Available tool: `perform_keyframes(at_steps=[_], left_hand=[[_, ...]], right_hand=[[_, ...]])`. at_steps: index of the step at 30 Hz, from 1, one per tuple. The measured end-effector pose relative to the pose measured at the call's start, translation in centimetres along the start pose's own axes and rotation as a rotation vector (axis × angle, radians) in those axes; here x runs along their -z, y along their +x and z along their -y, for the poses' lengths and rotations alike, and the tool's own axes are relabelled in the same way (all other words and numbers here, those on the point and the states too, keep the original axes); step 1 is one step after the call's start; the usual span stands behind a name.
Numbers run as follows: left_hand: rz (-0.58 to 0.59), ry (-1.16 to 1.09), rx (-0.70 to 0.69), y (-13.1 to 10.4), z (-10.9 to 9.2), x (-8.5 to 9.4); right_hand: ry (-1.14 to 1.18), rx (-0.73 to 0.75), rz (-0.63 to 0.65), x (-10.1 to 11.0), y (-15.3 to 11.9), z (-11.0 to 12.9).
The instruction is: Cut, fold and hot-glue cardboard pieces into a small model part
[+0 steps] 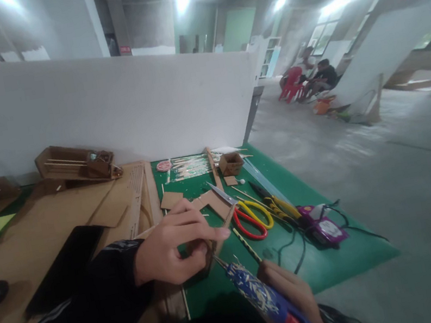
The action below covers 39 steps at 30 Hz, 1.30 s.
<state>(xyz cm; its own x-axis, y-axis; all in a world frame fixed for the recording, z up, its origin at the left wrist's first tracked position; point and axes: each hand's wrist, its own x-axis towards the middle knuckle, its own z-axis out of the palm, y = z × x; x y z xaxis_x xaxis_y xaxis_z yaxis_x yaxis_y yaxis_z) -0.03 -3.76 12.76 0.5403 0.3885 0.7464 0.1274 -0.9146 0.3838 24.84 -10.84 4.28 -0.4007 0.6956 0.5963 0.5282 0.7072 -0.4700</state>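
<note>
Cardboard strip [231,215] lies at the fingertips of the left hand [167,246], which is closed in a pinch and partly hides it, above the near part of the green tabletop [340,267]. The right hand [291,281] grips a blue tool [258,293] with a red switch, its tip close to the strip. Work looks partway along: a small open box [231,170] and a longer box-like assembly [59,154] stand formed, while a flat cardboard square [172,199] lies loose near the scissors [235,202], seemingly unjoined. Whether the strip is fixed to anything, I cannot tell.
</note>
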Motion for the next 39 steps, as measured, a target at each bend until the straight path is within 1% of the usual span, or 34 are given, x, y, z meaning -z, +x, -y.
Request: perform_keyframes(at_steps=[6,11,17,26,31,34,37,39], left_hand=[[0.002,0.008,0.005,0.02,-0.05,0.01],[0.000,0.001,-0.003,0.07,-0.07,0.02],[0.005,0.005,0.005,-0.08,0.01,0.02],[0.011,0.005,0.009,-0.15,0.02,0.00],[0.010,0.008,0.008,-0.24,0.02,0.00],[0.012,0.014,0.009,-0.27,0.07,0.03],[0.012,0.013,0.014,-0.26,0.13,0.04],[0.010,0.009,0.015,-0.26,0.15,0.03]], right_hand=[[0.017,0.004,0.026,0.15,0.07,0.09],[-0.001,-0.001,0.017,0.00,-0.19,-0.14],[0.006,-0.015,0.056,0.11,-0.29,-0.10],[0.011,-0.023,0.053,-0.01,-0.37,-0.14],[0.040,-0.031,0.074,0.15,-0.50,-0.04],[0.049,-0.030,0.065,0.01,-0.52,-0.16],[0.072,0.005,0.015,-0.34,-0.51,-0.42],[0.074,0.004,0.031,-0.50,-0.60,-0.54]])
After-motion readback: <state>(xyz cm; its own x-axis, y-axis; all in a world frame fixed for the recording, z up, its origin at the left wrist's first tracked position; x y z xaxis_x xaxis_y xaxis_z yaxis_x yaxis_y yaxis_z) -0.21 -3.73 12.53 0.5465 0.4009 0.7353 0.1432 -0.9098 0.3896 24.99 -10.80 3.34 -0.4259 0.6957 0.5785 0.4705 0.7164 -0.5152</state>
